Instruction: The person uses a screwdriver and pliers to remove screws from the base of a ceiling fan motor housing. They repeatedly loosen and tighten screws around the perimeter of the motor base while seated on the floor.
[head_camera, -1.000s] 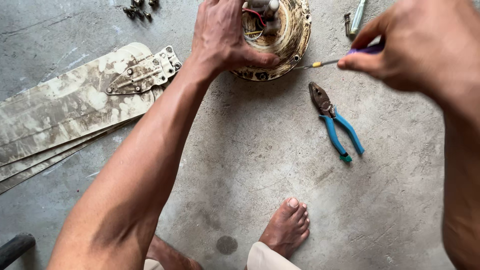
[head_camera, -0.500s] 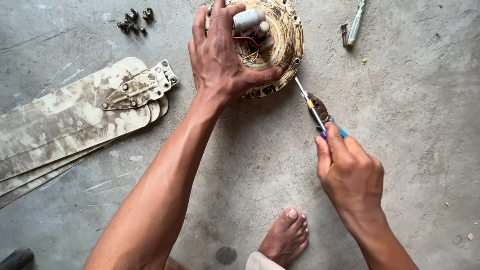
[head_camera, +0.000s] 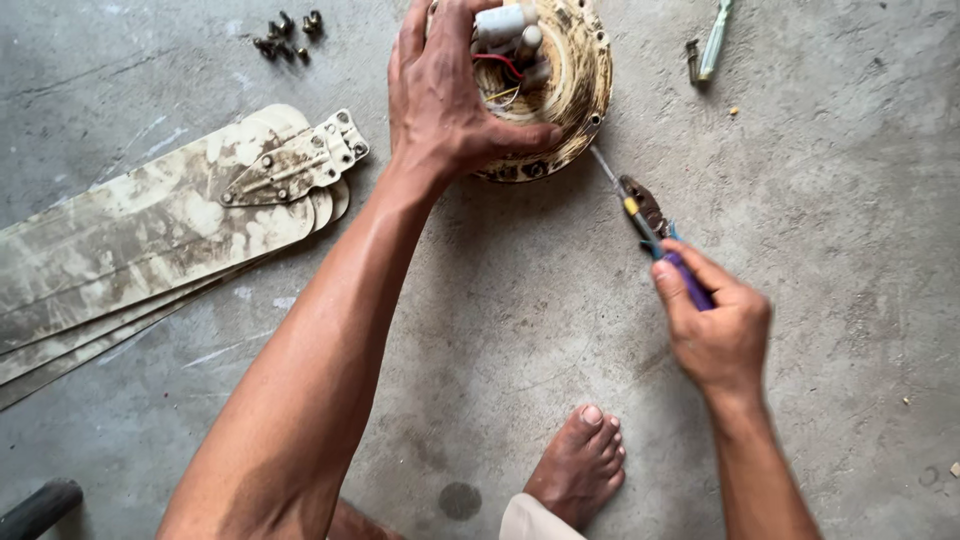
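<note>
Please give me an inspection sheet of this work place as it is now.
Surface: grey concrete floor, scratched, stained.
Job's things: round fan motor; screwdriver tip at its rim.
Clutter: stacked dirty fan blades; loose screws; pliers under the screwdriver; greenish tool.
Hands: left hand grips the motor; right hand holds the screwdriver.
Cables: red and yellow wires on the motor.
Surroundings: bare foot; dark object, bottom left.

Even, soft daylight, no glare. Faint shadows only under the left arm (head_camera: 330, 330) and foot (head_camera: 578, 462) on the floor (head_camera: 820, 200). Right hand (head_camera: 718, 335) slightly motion-blurred; blades (head_camera: 150, 230) sharp. Mild wide-angle stretch at edges, top cropped tight.
</note>
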